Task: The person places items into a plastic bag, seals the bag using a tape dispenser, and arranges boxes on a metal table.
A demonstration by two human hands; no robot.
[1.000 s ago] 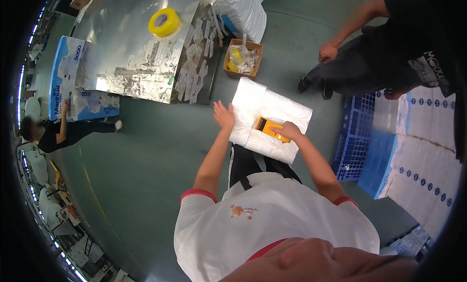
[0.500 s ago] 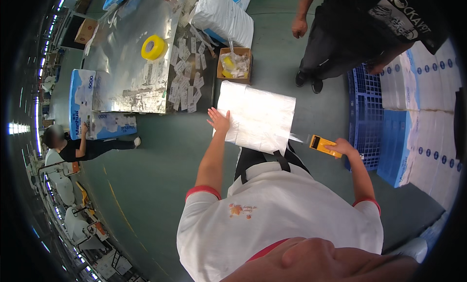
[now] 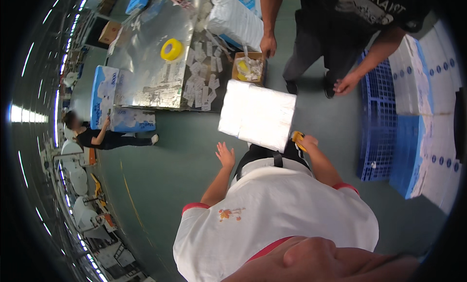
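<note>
Beside R hand (image 3: pixel 305 142) — white pkg (image 3: pixel 257 114)

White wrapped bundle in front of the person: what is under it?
Under the white wrapped bundle shows grey-green floor and the person's dark lap. The right hand holds a yellow tool at its edge; the rest beneath is covered.

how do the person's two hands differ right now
The left hand is open, fingers spread, holding nothing and clear of the white wrapped pack. The right hand is closed around a yellow tool at the pack's lower edge. Both are raised in front of the body.
</note>
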